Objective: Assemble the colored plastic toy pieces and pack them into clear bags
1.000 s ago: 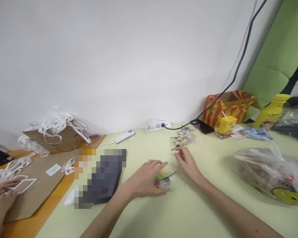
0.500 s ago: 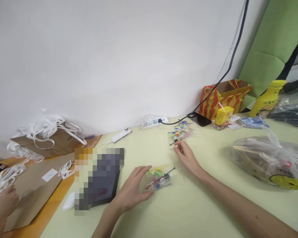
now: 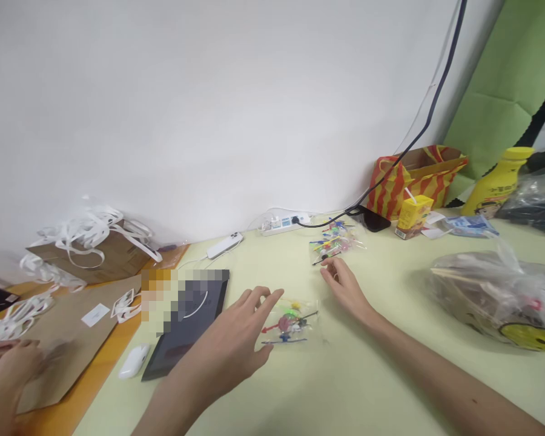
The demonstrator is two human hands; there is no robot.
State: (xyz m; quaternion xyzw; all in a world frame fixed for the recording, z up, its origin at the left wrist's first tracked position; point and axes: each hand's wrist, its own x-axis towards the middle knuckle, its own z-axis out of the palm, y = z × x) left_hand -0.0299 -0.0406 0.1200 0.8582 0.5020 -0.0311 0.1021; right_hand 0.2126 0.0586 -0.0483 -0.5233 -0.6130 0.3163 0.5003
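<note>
My left hand [image 3: 236, 333] is open, with fingers spread just left of a small clear plastic packet [image 3: 290, 324] of colourful plastic pieces lying on the table. Pink, green, yellow, blue and black parts show through its film. My right hand [image 3: 343, 287] rests farther back, its fingers loosely curled and a gap showing between thumb and forefinger. I see nothing held in it. Just beyond those fingertips lie more clear packets [image 3: 336, 242] of similar coloured pieces.
At left are a dark tablet [image 3: 186, 333], a white earbud case [image 3: 134, 361] and another person's hand [image 3: 16, 369] by a brown paper bag [image 3: 72, 339]. Behind are a power strip [image 3: 284, 223] and phone. A yellow drink carton [image 3: 414, 217] and tied plastic bag [image 3: 476, 297] stand right.
My left hand has drawn back from the near packet, which now lies flat on the table. My right hand has barely moved. The whole view has shifted slightly.
</note>
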